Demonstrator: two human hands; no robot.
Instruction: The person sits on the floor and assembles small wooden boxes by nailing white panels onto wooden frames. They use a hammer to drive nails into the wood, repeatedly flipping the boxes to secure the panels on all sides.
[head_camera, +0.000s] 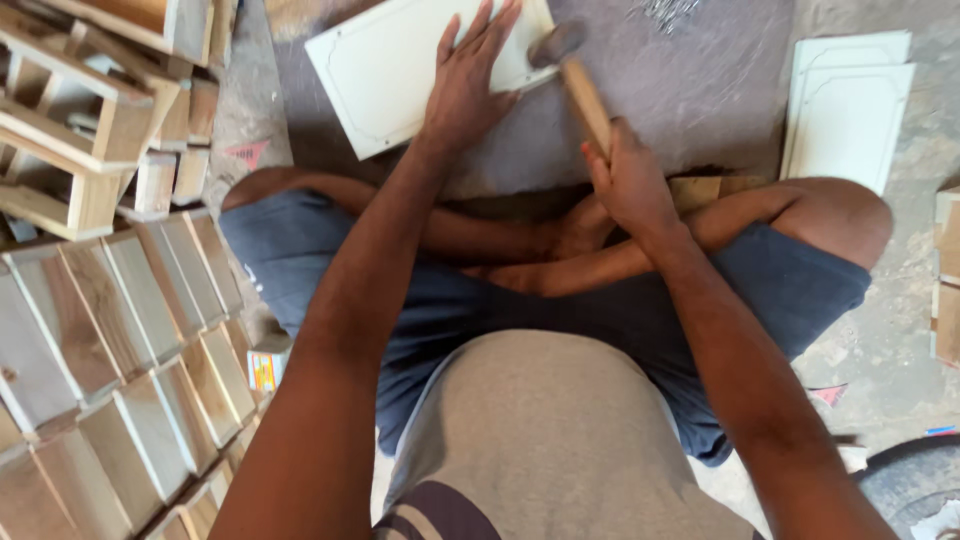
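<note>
You are sitting cross-legged on the floor (880, 330), working on a dark slab (700, 90) in front of your knees. The white panel (385, 75), flat and rectangular with a routed border line, is lying at the slab's far left corner. Your left hand (465, 85) is spreading flat on it; keep pressing firmly, fingers away from the head. Your right hand (625, 180) is gripping the wooden-handled hammer (575, 70), closed around the handle; keep swings short and square.

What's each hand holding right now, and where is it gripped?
Right hand grips the hammer low on its wooden handle. Left hand lies flat on the white panel.
</note>
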